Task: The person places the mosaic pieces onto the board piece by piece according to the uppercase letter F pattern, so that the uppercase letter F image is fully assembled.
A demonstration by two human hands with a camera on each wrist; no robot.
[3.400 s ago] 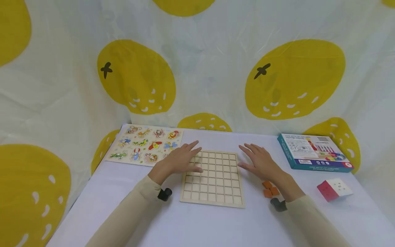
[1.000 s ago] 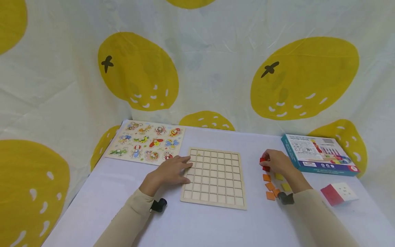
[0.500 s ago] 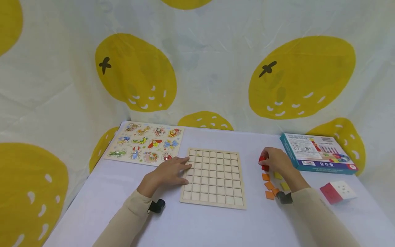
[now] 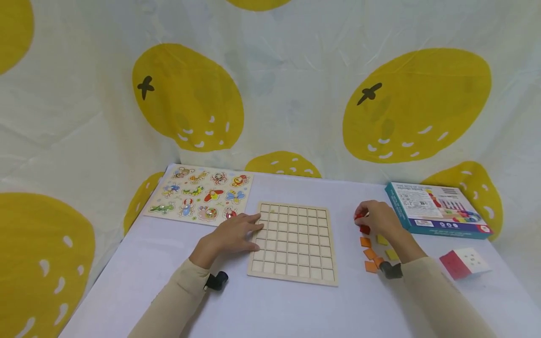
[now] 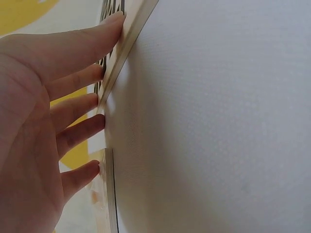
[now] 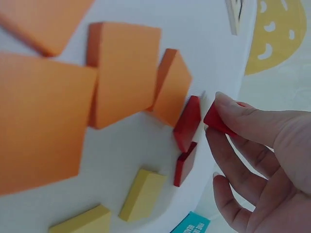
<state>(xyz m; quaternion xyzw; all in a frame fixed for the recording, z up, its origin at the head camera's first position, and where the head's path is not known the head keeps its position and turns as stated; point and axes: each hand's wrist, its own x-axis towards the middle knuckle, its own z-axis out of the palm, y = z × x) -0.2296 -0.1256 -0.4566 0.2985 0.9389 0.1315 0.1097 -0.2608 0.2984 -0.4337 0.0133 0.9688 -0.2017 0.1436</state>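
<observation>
My left hand (image 4: 230, 237) lies with spread fingers at the left edge of a wooden grid board (image 4: 292, 279), thumb and fingertips touching its rim. In the left wrist view, the fingers (image 5: 77, 128) are nearly straight and hold nothing. My right hand (image 4: 377, 219) pinches a red square tile (image 6: 218, 120) between thumb and fingertips, raised above the table. Two more red tiles (image 6: 187, 124) lie just below it. Several orange tiles (image 4: 369, 254) trail toward the wrist. A pair of yellow tiles (image 4: 382, 240) sits partly beneath the right forearm.
An insect picture puzzle board (image 4: 198, 192) is at the back left, behind the left hand. Beyond the right hand, a teal-edged toy box (image 4: 437, 211) lies flat. A white and pink cube (image 4: 465, 263) stands right of the right forearm. A patterned curtain (image 4: 291, 103) hangs behind the table.
Both hands were spread over the board's sides at first. The right hand then moved right to the red tiles and has just raised one slightly; the left settled at the board's left edge.
</observation>
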